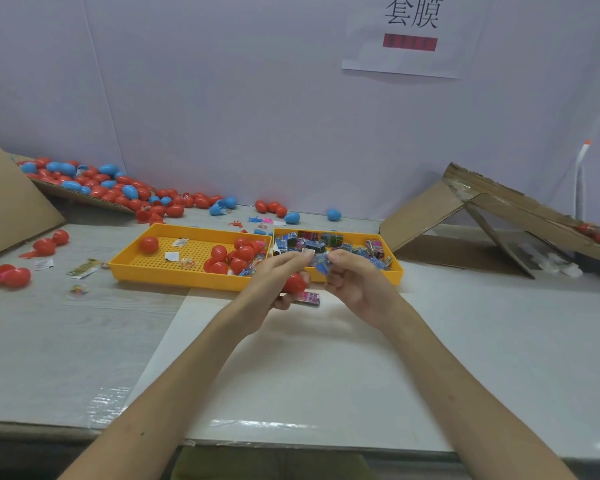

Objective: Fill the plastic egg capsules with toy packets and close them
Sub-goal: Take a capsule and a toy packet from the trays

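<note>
My left hand (274, 285) grips a red egg capsule (294, 283) in its curled fingers, just in front of the yellow trays. My right hand (352, 282) pinches a blue toy packet (321, 266) between thumb and fingers, right beside the left hand's fingertips. A pink packet (309, 298) lies on the table under my hands. The left yellow tray (146, 268) holds several red capsules (237, 259). The right yellow tray (397, 270) holds several colourful toy packets (312, 241).
A heap of red and blue capsules (111, 187) spills off a cardboard sheet at the back left. Loose red capsules (10, 276) and paper slips lie at the left. A folded cardboard ramp (492, 209) stands at the right. A white wall is close behind.
</note>
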`<state>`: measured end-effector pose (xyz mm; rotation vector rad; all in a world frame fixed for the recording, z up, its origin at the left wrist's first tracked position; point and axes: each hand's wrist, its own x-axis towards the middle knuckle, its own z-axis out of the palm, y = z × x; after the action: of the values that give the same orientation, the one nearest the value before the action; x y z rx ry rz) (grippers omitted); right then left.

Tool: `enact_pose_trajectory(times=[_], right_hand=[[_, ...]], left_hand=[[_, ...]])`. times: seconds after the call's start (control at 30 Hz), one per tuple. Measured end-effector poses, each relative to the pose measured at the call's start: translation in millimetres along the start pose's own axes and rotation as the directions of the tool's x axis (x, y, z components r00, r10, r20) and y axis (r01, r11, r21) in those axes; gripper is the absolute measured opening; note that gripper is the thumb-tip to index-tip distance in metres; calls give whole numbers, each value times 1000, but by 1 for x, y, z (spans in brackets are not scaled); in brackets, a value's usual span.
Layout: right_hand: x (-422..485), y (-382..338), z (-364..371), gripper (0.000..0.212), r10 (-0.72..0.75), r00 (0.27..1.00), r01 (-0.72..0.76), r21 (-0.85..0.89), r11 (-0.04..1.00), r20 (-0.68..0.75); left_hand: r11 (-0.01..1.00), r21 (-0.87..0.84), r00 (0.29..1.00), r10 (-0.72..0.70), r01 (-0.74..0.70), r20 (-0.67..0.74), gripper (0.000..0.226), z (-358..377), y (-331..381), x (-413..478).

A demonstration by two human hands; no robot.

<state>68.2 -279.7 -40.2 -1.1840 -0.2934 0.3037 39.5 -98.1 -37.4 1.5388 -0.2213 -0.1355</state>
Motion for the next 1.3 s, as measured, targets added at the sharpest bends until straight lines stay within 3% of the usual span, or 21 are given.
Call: enact_pose_trajectory(times=[0.33, 0.43, 0.77, 0.9, 1.0, 1.17, 1.3], right_hand=[[0, 0, 1, 8, -10, 1000, 9, -88, 996, -14], [0, -1, 1, 19, -4, 1000, 1, -99, 995, -28], [2, 2, 4, 18, 116, 993, -119, -112, 987, -28], [2, 2, 4, 32, 127, 992, -129, -157, 979, -20], [1, 1, 3, 26, 88, 996, -88, -157, 984, -3], [2, -1, 0, 26, 72, 997, -71, -115, 991, 7], [2, 0, -1, 25, 43, 999, -43, -124, 991, -3]], left_hand=[[994, 96, 998, 57, -55, -24, 10, -1, -2, 0], [992, 126, 998, 31, -25, -53, 4, 0, -2, 0], [993, 115, 976, 25, 0, -216, 23, 2, -2, 2], [989, 147, 965, 39, -1, -258, 19, 2, -4, 4], [1000, 18, 974, 16, -12, -224, 15, -2, -3, 5], [910, -415, 993, -57, 11, -100, 28, -9, 3, 5], [883, -463, 996, -87, 73, -8, 33, -8, 3, 4]])
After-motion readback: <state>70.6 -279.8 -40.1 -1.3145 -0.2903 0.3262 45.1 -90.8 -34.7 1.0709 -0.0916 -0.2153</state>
